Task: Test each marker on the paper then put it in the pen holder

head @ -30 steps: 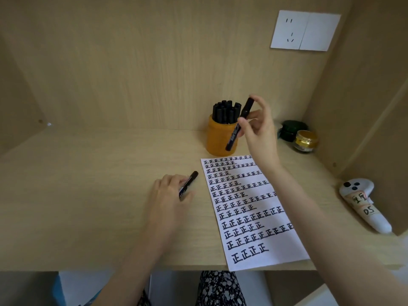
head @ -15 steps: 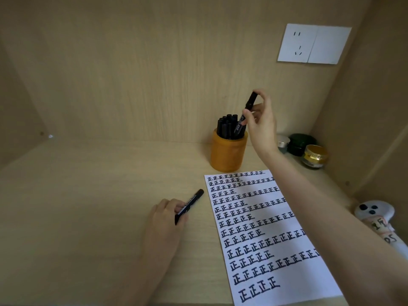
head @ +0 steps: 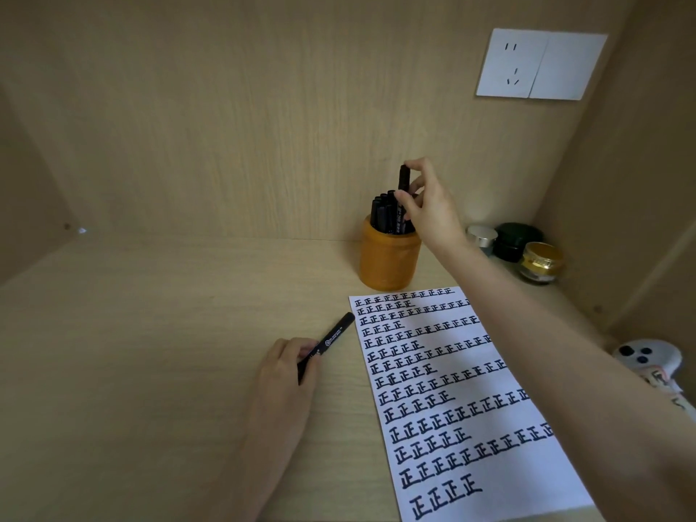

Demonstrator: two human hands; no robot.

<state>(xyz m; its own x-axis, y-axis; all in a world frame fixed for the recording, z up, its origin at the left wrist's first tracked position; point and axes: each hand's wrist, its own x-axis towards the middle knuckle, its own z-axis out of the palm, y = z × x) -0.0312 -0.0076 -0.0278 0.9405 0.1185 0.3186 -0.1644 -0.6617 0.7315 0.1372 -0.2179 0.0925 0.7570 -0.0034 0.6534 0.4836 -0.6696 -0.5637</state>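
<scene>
An orange pen holder [head: 389, 263] stands at the back of the wooden desk and holds several black markers. My right hand [head: 429, 209] pinches the top of one black marker [head: 403, 182], which stands nearly upright with its lower end inside the holder. A white paper [head: 463, 401] covered in rows of black marks lies in front of the holder. Left of the paper, my left hand [head: 286, 374] rests on the desk and grips a second capped black marker [head: 331, 340], which points up and right toward the paper's top corner.
Three small jars stand at the back right: a silver-lidded one [head: 482, 237], a dark green one [head: 518, 241] and a gold-lidded one [head: 540, 261]. A white controller [head: 647, 361] lies at the right edge. A white wall socket [head: 540, 64] sits above. Side walls enclose the desk.
My right hand carried its marker from a slant in front of the holder to upright, with its lower end now among the other markers. My left hand barely moved.
</scene>
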